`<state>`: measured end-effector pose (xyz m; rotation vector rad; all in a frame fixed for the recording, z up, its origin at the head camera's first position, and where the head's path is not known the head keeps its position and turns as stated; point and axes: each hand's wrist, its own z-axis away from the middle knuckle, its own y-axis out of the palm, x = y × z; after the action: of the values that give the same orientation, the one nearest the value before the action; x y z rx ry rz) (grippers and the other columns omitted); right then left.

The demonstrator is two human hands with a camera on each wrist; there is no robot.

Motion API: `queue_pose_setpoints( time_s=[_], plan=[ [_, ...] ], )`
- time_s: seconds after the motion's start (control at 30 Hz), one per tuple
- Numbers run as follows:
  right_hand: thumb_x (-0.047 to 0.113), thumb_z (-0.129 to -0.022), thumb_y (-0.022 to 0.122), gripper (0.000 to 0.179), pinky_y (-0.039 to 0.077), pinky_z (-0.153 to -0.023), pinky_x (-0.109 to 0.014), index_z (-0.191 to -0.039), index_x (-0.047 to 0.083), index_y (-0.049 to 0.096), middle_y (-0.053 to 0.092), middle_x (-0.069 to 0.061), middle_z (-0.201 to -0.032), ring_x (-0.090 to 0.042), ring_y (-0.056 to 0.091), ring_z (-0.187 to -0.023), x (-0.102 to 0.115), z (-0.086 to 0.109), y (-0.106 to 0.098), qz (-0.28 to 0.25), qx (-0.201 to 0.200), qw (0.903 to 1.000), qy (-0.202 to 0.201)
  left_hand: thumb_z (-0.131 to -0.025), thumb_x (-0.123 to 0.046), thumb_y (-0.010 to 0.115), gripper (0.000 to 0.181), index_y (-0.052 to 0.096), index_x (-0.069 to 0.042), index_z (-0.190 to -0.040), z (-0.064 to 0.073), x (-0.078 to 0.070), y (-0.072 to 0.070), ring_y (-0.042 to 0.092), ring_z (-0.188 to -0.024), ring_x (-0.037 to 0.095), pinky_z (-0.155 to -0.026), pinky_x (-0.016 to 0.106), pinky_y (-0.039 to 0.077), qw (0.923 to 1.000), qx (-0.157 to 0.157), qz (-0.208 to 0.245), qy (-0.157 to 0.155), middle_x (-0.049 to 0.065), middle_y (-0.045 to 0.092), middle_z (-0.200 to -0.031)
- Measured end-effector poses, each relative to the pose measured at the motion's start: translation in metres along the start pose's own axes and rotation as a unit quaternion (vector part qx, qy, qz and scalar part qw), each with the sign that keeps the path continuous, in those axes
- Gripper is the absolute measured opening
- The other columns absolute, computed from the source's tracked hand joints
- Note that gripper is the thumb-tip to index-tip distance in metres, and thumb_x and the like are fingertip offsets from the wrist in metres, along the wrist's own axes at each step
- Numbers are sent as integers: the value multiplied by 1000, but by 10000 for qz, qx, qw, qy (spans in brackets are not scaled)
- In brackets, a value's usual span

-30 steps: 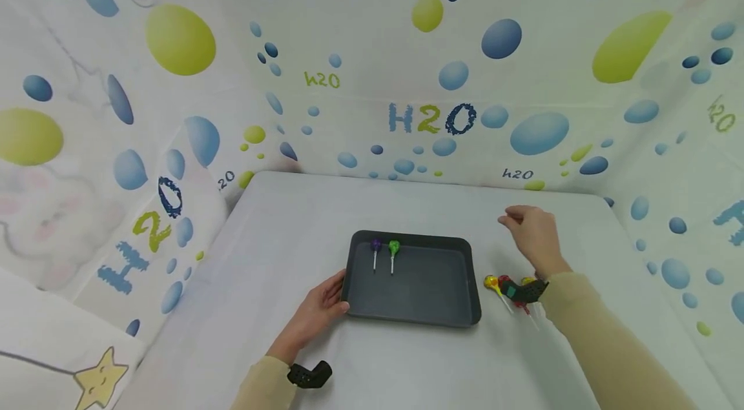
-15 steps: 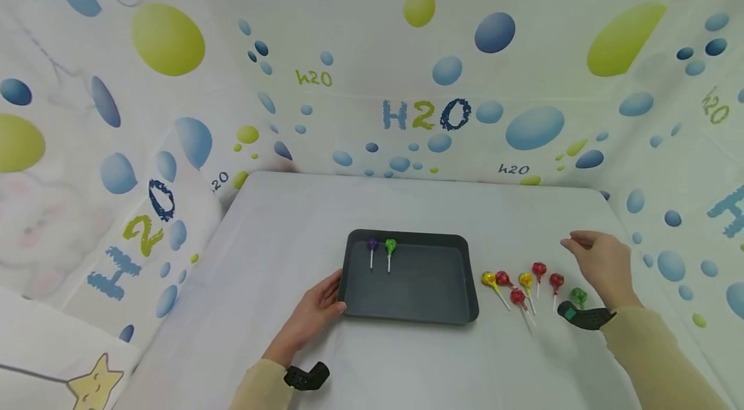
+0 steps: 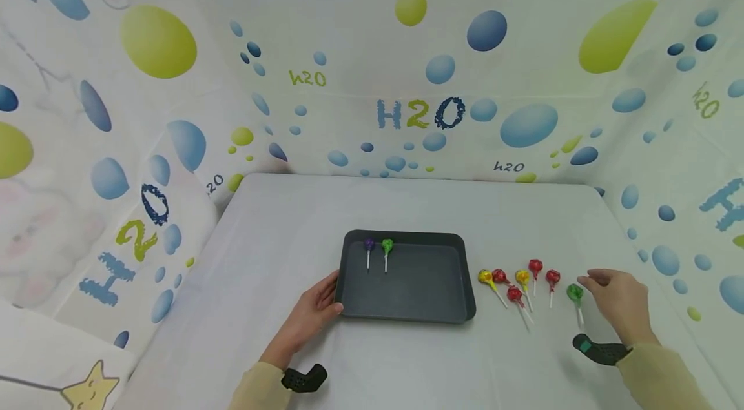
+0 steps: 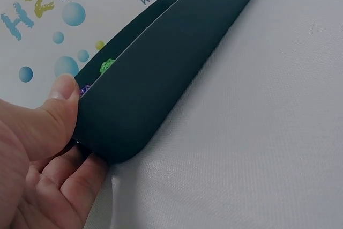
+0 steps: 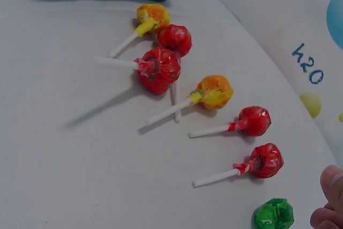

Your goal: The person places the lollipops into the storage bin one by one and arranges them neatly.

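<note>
Best, if taking up the loose green lollipop (image 3: 575,292) on the tabletop (image 3: 407,365), to pinch its wrapped head squarely between thumb and forefinger and leave the stick undisturbed. Wise, too, to steer clear of the nearest red lollipop (image 3: 553,276), lying just to the left. Meanwhile, brace the tray (image 3: 418,290) against sliding, without jostling the purple lollipop (image 3: 369,245) and second green lollipop (image 3: 387,246) lying side by side near its far left corner. As for pose, gripping the tray's left side with the left hand (image 3: 310,308), with thumb at the rim and fingers underneath. With the right hand (image 3: 622,307), poised just beside the loose green lollipop, fingers loosely bent toward the thumb across a narrow gap, apparently holding nothing; apart from the wrapper in the right wrist view
</note>
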<state>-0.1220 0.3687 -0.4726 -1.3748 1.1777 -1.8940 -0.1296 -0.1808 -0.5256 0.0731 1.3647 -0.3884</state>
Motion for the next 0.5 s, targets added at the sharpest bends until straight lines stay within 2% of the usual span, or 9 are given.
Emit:
queue_pose_setpoints(
  time_s=[0.23, 0.5],
  plan=[
    [21, -97, 70, 45, 56, -83, -64, -120, -17, 63, 68, -36, -112, -55, 60, -105, -9, 2, 5, 117, 226, 9994, 242, -97, 4, 64, 73, 28, -1, -160, -1, 2, 1, 28, -155, 35, -119, 37, 38, 9999, -115, 32, -90, 20, 28, -167],
    [18, -95, 72, 43, 58, -72, -51, -119, -17, 63, 70, -33, -106, -45, 64, -93, -16, 4, 13, 216, 503, 9977, 396, -97, 3, 64, 73, 28, 0, -160, -2, 2, 1, 28, -154, 36, -119, 37, 38, 9999, -91, -53, -38, 21, 28, -167]
  ],
)
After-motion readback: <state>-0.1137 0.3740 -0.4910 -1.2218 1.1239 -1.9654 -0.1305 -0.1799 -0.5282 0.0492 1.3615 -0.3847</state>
